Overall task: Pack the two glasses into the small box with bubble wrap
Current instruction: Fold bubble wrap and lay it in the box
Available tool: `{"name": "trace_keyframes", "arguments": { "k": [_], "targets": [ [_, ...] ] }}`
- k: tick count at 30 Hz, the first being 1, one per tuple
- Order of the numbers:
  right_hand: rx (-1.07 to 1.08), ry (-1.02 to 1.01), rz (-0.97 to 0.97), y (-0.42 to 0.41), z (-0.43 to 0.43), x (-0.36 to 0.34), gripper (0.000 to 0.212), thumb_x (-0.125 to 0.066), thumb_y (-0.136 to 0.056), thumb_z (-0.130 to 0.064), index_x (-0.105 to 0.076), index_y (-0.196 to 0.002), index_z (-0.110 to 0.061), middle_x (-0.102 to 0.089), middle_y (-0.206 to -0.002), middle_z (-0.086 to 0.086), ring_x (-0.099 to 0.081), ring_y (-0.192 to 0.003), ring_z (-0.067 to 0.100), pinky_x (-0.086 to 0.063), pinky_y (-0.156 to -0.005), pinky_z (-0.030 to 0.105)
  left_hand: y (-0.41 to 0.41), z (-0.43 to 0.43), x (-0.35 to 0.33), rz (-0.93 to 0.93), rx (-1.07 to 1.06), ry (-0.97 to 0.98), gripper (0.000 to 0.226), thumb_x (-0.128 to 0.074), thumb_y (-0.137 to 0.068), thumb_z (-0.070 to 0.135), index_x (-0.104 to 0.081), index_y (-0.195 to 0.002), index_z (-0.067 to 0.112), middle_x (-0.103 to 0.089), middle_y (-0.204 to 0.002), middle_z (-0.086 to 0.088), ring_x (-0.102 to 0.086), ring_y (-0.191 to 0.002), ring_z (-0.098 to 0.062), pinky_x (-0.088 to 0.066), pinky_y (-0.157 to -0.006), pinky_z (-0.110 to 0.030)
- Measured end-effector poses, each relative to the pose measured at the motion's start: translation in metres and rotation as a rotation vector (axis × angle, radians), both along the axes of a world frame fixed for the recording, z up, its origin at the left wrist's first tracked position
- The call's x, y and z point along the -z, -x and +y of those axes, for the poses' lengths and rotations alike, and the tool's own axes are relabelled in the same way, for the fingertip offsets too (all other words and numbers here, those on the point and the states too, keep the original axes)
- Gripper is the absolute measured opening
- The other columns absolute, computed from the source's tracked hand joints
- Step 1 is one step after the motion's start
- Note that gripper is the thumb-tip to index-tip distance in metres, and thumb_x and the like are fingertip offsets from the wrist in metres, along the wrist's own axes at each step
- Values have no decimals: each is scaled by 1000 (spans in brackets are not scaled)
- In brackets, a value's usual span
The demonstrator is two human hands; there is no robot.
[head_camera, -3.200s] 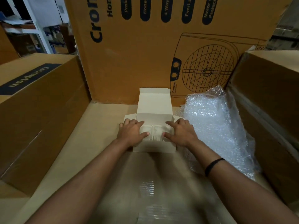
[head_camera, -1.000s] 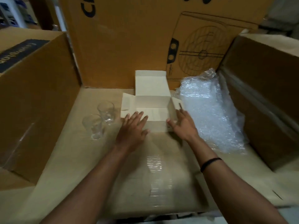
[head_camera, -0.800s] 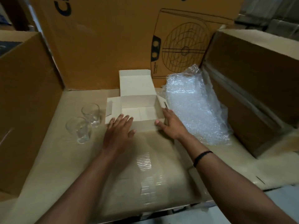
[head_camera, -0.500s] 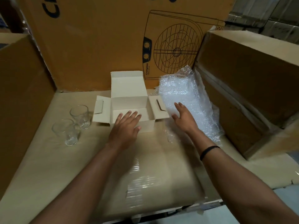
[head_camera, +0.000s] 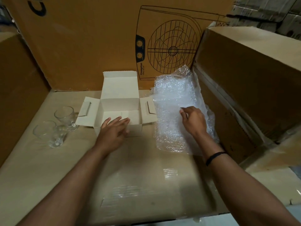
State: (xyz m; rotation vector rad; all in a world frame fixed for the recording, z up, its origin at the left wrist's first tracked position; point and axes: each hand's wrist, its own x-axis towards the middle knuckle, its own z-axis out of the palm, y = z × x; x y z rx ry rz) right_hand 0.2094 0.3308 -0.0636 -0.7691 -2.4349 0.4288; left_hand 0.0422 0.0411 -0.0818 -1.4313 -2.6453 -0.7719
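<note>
Bubble wrap [head_camera: 175, 95] is pinched in the right grip [head_camera: 193, 121], while the left grip [head_camera: 114, 132], spread flat, rests on the small box [head_camera: 120, 87].

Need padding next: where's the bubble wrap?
Head view: the bubble wrap lies right of the small box, against the right-hand carton, pinched by the right hand.

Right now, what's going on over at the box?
A person is packing by hand. The left hand lies with straight fingers on the near wall of the open small box, which looks empty. The right hand pinches the bubble wrap lying just right of the box. The far glass and the near glass stand on the cardboard surface left of the box, not yet wrapped.
</note>
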Motion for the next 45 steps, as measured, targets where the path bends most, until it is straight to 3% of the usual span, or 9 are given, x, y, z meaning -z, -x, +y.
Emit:
{"name": "trace_keyframes", "arguments": {
  "k": [7,12,17,20,25,30,35,39,45],
  "targets": [
    [-34,234,-180,-24,-51,-32,29,-55,-98,-38,-75,-108,-19,-74,-105,2,-67,-96,25,-51,-77,32,-56,9,-9,-84,-61,-352,62,-60,-78,55,-66,-120,9,-66,-119,-4,-57,-112,-18,-42,-99,-30],
    [-152,604,-174,-25,-87,-14,37,-58,-97,-34,-71,-84,-1,-70,-71,14,-62,-56,18,-53,-61,33,-99,26,-1,-935,-49,-245,86,-83,-72,14,-37,-144,26,-54,-119,3,-52,-85,-8,-44,-56,-9],
    [-294,1303,-18,-21,-93,-7,20,-55,-100,-14,-68,-103,2,-71,-93,18,-72,-76,26,-60,-76,44,-93,21,-2,-1170,-39,-304,19,-69,-80,-4,-64,-90,12,-66,-68,9,-57,-59,-1,-41,-50,-12],
    [-145,845,-29,-24,-71,-7,22,-58,-97,-10,-67,-117,-5,-71,-95,10,-68,-74,16,-56,-68,31,-91,23,1,-1134,-139,-332,18,-70,-82,3,-59,-73,13,-57,-54,4,-43,-45,-8,-32,-42,-19],
    [73,58,-470,-21,-33,0,60,-66,-88,-43,-48,-141,-21,-50,-142,9,-42,-127,34,-34,-106,46,-89,35,-6,-1132,-297,-360,26,-74,-83,20,-57,-102,16,-56,-60,-7,-41,-32,-8,-27,-34,-16],
    [121,20,-316,-15,-36,-4,24,-55,-95,-33,-71,-87,-18,-71,-98,11,-57,-100,37,-37,-86,41,-82,39,-8,-978,-239,-354,18,-69,-81,-3,-69,-98,2,-65,-65,5,-50,-43,4,-37,-47,-17],
    [70,136,-58,-28,-57,-23,33,-58,-95,-36,-75,-106,-9,-70,-112,12,-62,-104,33,-46,-84,34,-63,11,-14,-1054,-193,-392,14,-67,-87,6,-63,-100,7,-64,-75,3,-51,-57,-10,-38,-44,-15],
    [-100,655,93,-41,-92,-48,36,-55,-99,-32,-70,-85,-3,-65,-77,16,-57,-67,24,-41,-70,34,-67,12,-6,-1233,-85,-327,79,-72,-81,0,-30,-146,15,-36,-149,-1,-60,-91,-22,-47,-60,-28],
    [-343,1385,292,-55,-138,-78,32,-50,-96,-13,-55,-64,-14,-65,-60,3,-62,-53,13,-56,-62,28,-73,20,-15,-1184,18,-248,97,-64,-76,-21,-14,-152,14,-29,-156,-7,-57,-111,-42,-40,-41,-13]
  ]
}}
